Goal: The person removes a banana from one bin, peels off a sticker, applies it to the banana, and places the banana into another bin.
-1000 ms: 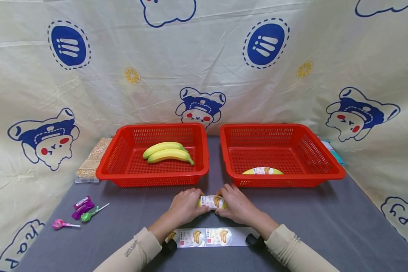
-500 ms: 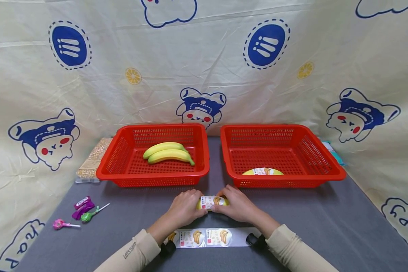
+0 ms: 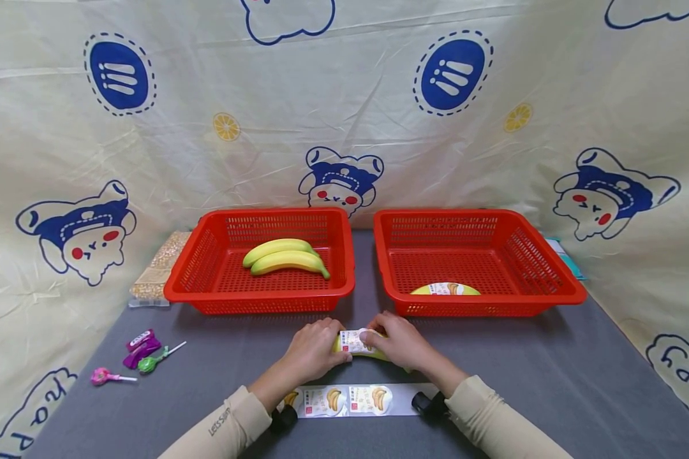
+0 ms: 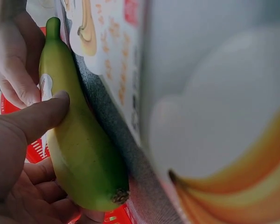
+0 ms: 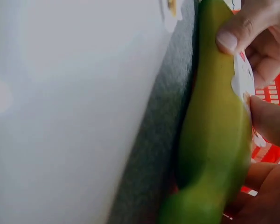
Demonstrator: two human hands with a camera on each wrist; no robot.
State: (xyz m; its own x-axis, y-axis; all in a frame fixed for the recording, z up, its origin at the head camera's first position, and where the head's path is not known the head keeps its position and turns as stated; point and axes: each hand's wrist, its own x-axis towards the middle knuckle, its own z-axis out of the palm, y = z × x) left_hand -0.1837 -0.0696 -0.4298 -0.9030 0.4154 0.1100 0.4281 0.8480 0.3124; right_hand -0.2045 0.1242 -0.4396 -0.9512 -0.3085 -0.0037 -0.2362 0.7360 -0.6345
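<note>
**Banana label: press it flat while both hands hold the fruit**

Banana (image 3: 358, 347) lies on the grey table (image 3: 551, 376), just in front of the gap between the two red baskets and just beyond the sticker strip (image 3: 350, 400). You hold it at both ends. A label (image 3: 353, 340) sits on its upper side, and judging by your thumbs you are smoothing it down.

To do this well, keep the banana pinned against the table so it cannot roll. Work from the middle of the label outward, so that the edges lie down without creases. In the right wrist view one edge of the label (image 5: 245, 77) looks a little lifted near the thumb, so press there last. Go gently: the skin bruises easily, I judge.

Your left hand (image 3: 312, 350) curls round the banana's left end, thumb on top and fingers underneath, as the left wrist view shows (image 4: 23, 154). Your right hand (image 3: 399, 344) grips the right end, with the thumb (image 5: 235, 35) bent onto the fruit at the label's rim. Both forearms come in low from the near edge of the table and cross the sticker strip, wrists nearly touching the cloth.

Behind the banana, the left basket (image 3: 207, 290) holds two bananas (image 3: 284, 256); the right basket (image 3: 551, 280) holds one labelled banana (image 3: 444, 289).
</note>
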